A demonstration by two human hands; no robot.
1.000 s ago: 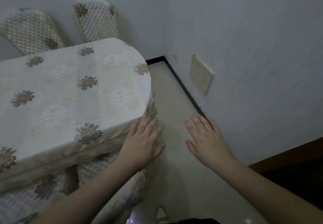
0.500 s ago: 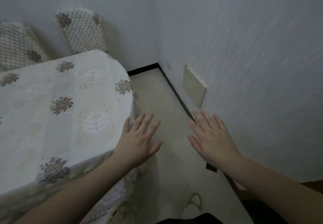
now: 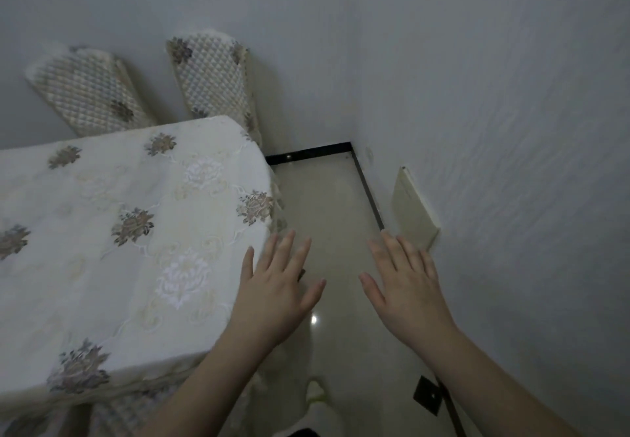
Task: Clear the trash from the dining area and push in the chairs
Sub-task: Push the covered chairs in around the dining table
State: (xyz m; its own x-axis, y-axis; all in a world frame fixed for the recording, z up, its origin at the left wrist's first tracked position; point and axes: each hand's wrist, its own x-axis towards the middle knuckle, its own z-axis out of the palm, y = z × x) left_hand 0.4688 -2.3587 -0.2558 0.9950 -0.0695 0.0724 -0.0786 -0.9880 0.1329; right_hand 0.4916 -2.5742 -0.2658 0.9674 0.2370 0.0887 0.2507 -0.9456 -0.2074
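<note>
Dim room corner, seen from above. Left hand (image 3: 272, 296) held out flat, palm down, fingers (image 3: 289, 252) straight and spread apart, holding nothing; it hangs over the near right corner of the table (image 3: 102, 232), thumb side out over the floor (image 3: 327, 204). Cannot tell whether the palm touches the cloth or floats just above it. Right hand (image 3: 409, 290) likewise flat and palm down, its fingers (image 3: 392, 252) straight and slightly fanned, empty, over the bare floor strip between table and wall (image 3: 511, 129). The two hands sit side by side, apart, a gap of floor showing between the thumbs. Table covered in a pale embroidered cloth with brownish flower motifs; it lies left of the left fingers and runs off the left edge of view. No trash visible on the cloth or on the floor strip. Two chairs beyond the fingers, at the far side of the table: the nearer chair (image 3: 211, 78) with a quilted back stands ahead and left of the left fingers, close by the room corner; the second chair (image 3: 88, 92) is further left. Both backs rise just behind the far table edge, seats hidden under the cloth. Part of another quilted chair cover (image 3: 129, 409) shows under the near table edge, below the left forearm. A cream wall plate (image 3: 412, 208) just ahead of the right fingers. Black baseboard (image 3: 306, 155) along the far wall foot.
</note>
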